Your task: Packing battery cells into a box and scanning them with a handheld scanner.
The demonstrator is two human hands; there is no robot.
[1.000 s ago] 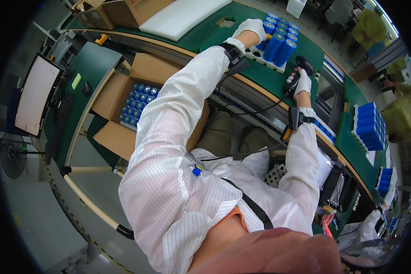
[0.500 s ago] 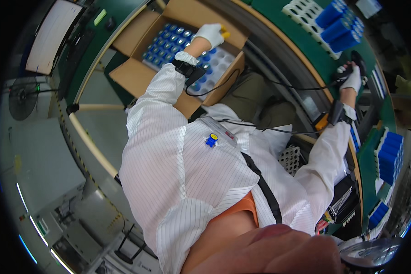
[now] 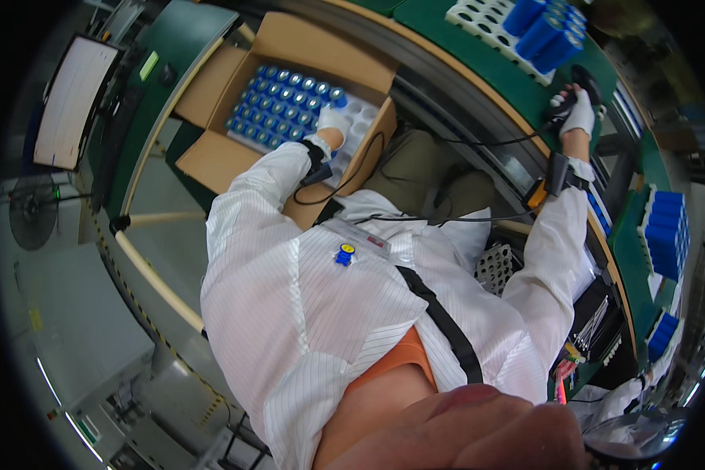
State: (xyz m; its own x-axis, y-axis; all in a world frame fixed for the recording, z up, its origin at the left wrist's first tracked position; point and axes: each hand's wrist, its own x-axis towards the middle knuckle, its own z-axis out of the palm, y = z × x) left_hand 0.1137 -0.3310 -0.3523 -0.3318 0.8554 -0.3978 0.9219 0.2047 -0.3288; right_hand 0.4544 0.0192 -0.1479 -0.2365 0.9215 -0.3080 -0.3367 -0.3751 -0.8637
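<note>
My left hand, in a white glove, is down inside an open cardboard box. It is among blue cylindrical battery cells standing upright in rows in a white holed tray. Its fingertips are hidden among the cells, so I cannot tell whether it grips one. On the right, my gloved right hand is closed around a black corded handheld device, held over the green bench. The device's exact kind is unclear.
A white holed tray with blue cells stands on the bench, with more cell blocks at far right. A black cable crosses above my lap. At left are a monitor, a fan and a tubular rail.
My left hand has moved from above the box's far right side down among the cells, and its yellow fingertips no longer show. My right hand still holds the device. The whole view has shifted slightly.
</note>
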